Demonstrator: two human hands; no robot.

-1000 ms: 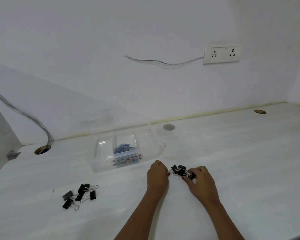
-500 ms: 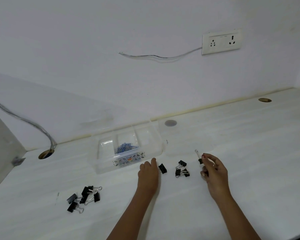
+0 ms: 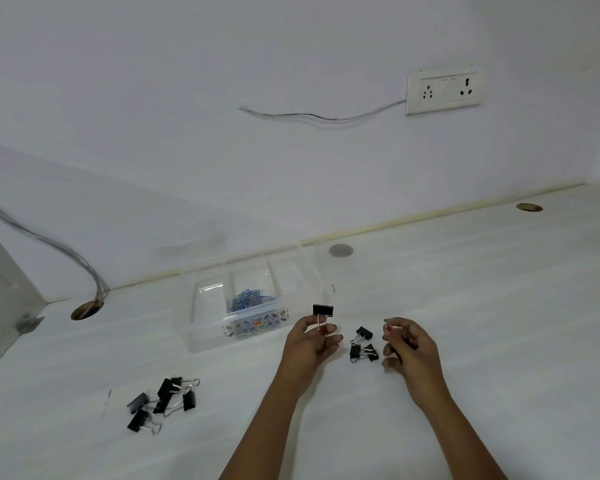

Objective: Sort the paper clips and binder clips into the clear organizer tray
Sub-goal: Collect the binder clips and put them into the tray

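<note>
The clear organizer tray stands near the wall, and its middle compartment holds blue paper clips. My left hand is right of the tray's front corner and pinches a black binder clip upright by its wire handles. A few black binder clips lie on the desk between my hands. My right hand hovers just right of them with curled fingers around a small binder clip that is mostly hidden. Several more binder clips lie in a loose pile at the front left.
A cable drops into a desk hole at the left. A grey hole cap and another hole sit along the wall, below a socket. What looks like a clear lid lies right of the tray.
My hands pulled apart from the cluster of clips. My left hand picked one clip off the desk and lifted it upright. My right hand came away holding another.
</note>
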